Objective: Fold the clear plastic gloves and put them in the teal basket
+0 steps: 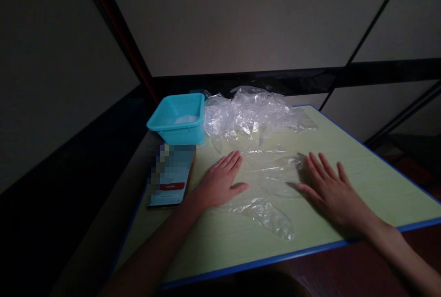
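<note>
A clear disposable plastic glove (255, 173) lies spread on the table, its thumb part pointing toward the front edge and its fingers toward the right. My left hand (223, 179) rests flat on the glove's left end, fingers stretched out and thumb apart. At the glove's finger end is my right hand (330, 191), palm down with fingers spread; whether it presses on the film or only hovers beside it, I cannot tell. Behind them, a crumpled heap of clear plastic gloves (255, 108) covers the back of the table.
A turquoise plastic basin (184, 134) with something whitish inside stands at the back left. In front of it lies a phone (175, 175) with its screen lit, partly blurred out. The pale green table (365, 182) has a blue edge and stands against panelled walls.
</note>
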Motion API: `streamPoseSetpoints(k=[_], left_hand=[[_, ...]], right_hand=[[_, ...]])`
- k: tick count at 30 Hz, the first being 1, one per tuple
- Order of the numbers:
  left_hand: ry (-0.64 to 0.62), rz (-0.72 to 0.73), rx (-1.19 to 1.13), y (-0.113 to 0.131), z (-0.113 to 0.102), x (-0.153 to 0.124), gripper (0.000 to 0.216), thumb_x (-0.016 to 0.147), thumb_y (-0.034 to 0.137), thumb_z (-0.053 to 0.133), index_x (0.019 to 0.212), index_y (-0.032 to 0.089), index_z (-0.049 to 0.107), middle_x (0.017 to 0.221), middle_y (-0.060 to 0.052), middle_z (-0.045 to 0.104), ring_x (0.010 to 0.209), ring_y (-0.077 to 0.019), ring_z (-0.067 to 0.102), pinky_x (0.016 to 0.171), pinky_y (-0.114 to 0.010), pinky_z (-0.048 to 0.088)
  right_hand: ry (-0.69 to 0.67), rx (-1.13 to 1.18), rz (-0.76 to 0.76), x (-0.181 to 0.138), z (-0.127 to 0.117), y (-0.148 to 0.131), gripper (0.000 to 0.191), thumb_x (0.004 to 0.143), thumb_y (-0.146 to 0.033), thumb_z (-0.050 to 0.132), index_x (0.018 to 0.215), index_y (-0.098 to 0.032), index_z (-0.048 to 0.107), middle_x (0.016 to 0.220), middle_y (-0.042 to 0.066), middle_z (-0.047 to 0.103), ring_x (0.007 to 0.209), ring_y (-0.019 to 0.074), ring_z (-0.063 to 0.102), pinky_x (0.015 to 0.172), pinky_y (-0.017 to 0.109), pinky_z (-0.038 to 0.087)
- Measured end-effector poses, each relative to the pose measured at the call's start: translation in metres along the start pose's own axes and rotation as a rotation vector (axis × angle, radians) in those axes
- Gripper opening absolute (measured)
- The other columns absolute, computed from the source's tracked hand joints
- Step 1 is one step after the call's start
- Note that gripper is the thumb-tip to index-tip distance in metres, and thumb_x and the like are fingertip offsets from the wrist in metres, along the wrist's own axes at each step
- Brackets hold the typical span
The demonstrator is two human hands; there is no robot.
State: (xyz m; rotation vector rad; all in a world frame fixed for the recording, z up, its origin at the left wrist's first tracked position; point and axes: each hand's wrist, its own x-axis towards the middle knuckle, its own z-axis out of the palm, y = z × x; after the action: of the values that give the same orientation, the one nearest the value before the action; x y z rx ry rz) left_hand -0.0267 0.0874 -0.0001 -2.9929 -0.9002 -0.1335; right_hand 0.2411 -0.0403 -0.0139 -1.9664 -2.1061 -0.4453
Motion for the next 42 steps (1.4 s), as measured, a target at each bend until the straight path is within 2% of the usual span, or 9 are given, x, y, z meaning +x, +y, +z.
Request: streamPoseSetpoints(k=[3,5,7,11,13,16,22,34,42], left_hand=[[-0.009,0.011,-0.010,-0.002,0.002,0.000,0.069,0.088,0.054,0.032,0.135,0.005,0.023,0.145,-0.017,0.020,0.134,-0.0219,0.015,0.107,-0.034,0.017],[-0.006,0.015,-0.019,-0.003,0.003,0.000,0.069,0.088,0.055,0.032,0.135,0.006,0.023,0.145,-0.017,0.020,0.134,-0.0223,0.015,0.107,-0.035,0.018],[0.000,0.017,-0.028,-0.004,0.004,0.000,0.069,0.087,0.055,0.032,0.135,0.007,0.022,0.145,-0.016,0.020,0.134,-0.0226,0.015,0.107,-0.035,0.018],[0.007,0.014,-0.033,-0.003,0.003,0.000,0.067,0.088,0.052,0.035,0.135,0.007,0.022,0.145,-0.017,0.020,0.134,-0.0223,0.014,0.107,-0.035,0.019],[0.006,0.007,-0.029,-0.003,0.003,0.001,0.067,0.088,0.051,0.035,0.135,0.006,0.022,0.145,-0.017,0.020,0.134,-0.0219,0.014,0.107,-0.035,0.018],[-0.003,0.004,-0.024,-0.001,0.002,0.001,0.067,0.088,0.051,0.036,0.135,0.006,0.022,0.145,-0.016,0.020,0.134,-0.0216,0.014,0.107,-0.034,0.018],[-0.007,0.010,-0.037,-0.002,0.002,0.002,0.067,0.088,0.051,0.036,0.136,0.006,0.023,0.145,-0.016,0.019,0.134,-0.0212,0.013,0.108,-0.034,0.017],[-0.034,-0.002,-0.020,-0.008,-0.003,0.000,0.067,0.087,0.049,0.039,0.137,0.008,0.020,0.146,-0.014,0.017,0.135,-0.0206,0.011,0.108,-0.035,0.016],[-0.069,-0.014,-0.015,-0.008,-0.007,-0.003,0.066,0.085,0.050,0.044,0.137,0.016,0.023,0.147,-0.012,0.014,0.135,-0.0220,0.012,0.108,-0.038,0.014]], right_hand=[[-0.008,-0.069,0.130,-0.018,0.002,0.038,0.079,0.085,-0.063,0.009,0.142,-0.009,0.011,0.137,0.023,0.035,0.128,0.0382,0.025,0.098,0.065,0.017],[-0.023,-0.079,0.165,-0.020,-0.005,0.041,0.083,0.085,-0.063,0.007,0.139,-0.002,0.020,0.135,0.026,0.036,0.128,0.0378,0.026,0.099,0.063,0.019],[-0.033,-0.035,0.135,-0.014,-0.014,0.023,0.085,0.085,-0.064,0.008,0.137,0.001,0.025,0.136,0.025,0.034,0.129,0.0348,0.025,0.101,0.058,0.023],[-0.140,0.128,-0.066,0.004,-0.023,-0.039,0.065,0.092,-0.048,0.022,0.141,-0.006,0.015,0.143,0.016,0.024,0.132,0.0230,0.020,0.106,0.043,0.025],[-0.160,0.175,-0.140,0.007,-0.023,-0.063,0.066,0.091,-0.046,0.027,0.141,-0.004,0.014,0.144,0.017,0.020,0.133,0.0229,0.016,0.106,0.041,0.026],[-0.163,0.199,-0.185,0.001,-0.019,-0.076,0.070,0.089,-0.047,0.033,0.141,-0.003,0.014,0.145,0.019,0.016,0.133,0.0253,0.014,0.105,0.041,0.027],[-0.159,0.190,-0.190,-0.011,-0.015,-0.066,0.072,0.088,-0.047,0.037,0.141,-0.006,0.013,0.145,0.018,0.016,0.132,0.0276,0.017,0.105,0.043,0.027],[-0.153,0.181,-0.216,-0.012,-0.014,-0.063,0.071,0.088,-0.045,0.037,0.141,-0.006,0.011,0.145,0.017,0.015,0.132,0.0274,0.018,0.104,0.044,0.029],[-0.148,0.200,-0.221,-0.014,-0.014,-0.059,0.072,0.087,-0.046,0.039,0.141,-0.006,0.012,0.145,0.016,0.014,0.132,0.0277,0.019,0.105,0.043,0.028]])
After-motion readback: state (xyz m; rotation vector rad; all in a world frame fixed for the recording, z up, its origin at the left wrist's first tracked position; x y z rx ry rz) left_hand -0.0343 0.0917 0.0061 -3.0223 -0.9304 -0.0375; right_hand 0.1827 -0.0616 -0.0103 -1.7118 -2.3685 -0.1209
